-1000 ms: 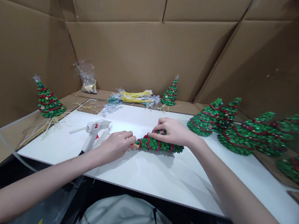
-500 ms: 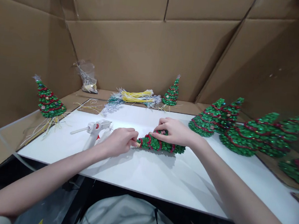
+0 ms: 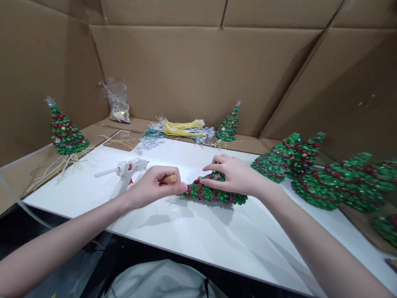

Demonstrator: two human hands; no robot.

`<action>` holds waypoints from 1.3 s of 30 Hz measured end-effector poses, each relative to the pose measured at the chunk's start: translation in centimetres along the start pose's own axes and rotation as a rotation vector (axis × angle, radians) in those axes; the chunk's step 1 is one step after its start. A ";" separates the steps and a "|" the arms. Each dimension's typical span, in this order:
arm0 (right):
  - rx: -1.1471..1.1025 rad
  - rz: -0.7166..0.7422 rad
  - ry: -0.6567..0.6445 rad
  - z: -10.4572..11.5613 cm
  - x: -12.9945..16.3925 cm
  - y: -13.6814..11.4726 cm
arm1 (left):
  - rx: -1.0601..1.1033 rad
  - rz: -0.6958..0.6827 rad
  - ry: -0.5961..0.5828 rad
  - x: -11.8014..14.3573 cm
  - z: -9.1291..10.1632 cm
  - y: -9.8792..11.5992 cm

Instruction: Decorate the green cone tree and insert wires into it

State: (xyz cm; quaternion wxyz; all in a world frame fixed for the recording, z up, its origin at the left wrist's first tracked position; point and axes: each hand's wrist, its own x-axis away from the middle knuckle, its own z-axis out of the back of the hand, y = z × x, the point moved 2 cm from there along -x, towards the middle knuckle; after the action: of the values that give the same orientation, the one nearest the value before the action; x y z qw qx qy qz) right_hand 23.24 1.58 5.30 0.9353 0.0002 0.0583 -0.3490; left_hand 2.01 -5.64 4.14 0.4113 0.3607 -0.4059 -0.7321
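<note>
A small green Christmas tree (image 3: 215,195) with red garland lies on its side on the white board (image 3: 191,228), its tip to the left. My right hand (image 3: 229,174) holds it from above, thumb on the near side and fingers over the far side. Close to the tip, my left hand (image 3: 162,183) is closed around a tool with a short wooden handle (image 3: 169,179). The tool's working end is hidden. A white glue gun (image 3: 126,170) with a glue stick in its back stands just left of my left hand.
Several similar trees (image 3: 332,183) stand at the right. Star-topped trees with trailing wires stand at left (image 3: 67,134) and at the back (image 3: 228,123). Behind lie a wire bundle (image 3: 182,128) and a clear plastic bag (image 3: 117,101). Cardboard walls (image 3: 191,73) enclose the space.
My left hand has turned over and risen slightly, so the wooden handle now shows in its grip. My right hand's fingers have lifted and spread a little; the tree has barely moved.
</note>
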 end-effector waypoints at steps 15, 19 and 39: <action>0.050 0.075 0.122 -0.3 -0.5 -3.1 | 0.488 -0.194 -0.024 -1.0 0.4 4.9; -0.151 0.055 0.210 0.6 0.6 -3.0 | 0.490 -0.269 0.025 -2.0 0.1 7.7; -0.317 0.051 0.285 0.1 1.5 -1.7 | 0.432 -0.302 -0.117 -5.1 -2.9 8.2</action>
State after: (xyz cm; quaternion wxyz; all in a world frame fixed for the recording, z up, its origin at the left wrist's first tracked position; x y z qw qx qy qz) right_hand 23.25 -0.68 5.29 0.9146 -0.0960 0.2439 -0.3080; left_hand 9.15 -4.64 11.27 0.1868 0.4535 -0.5177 -0.7010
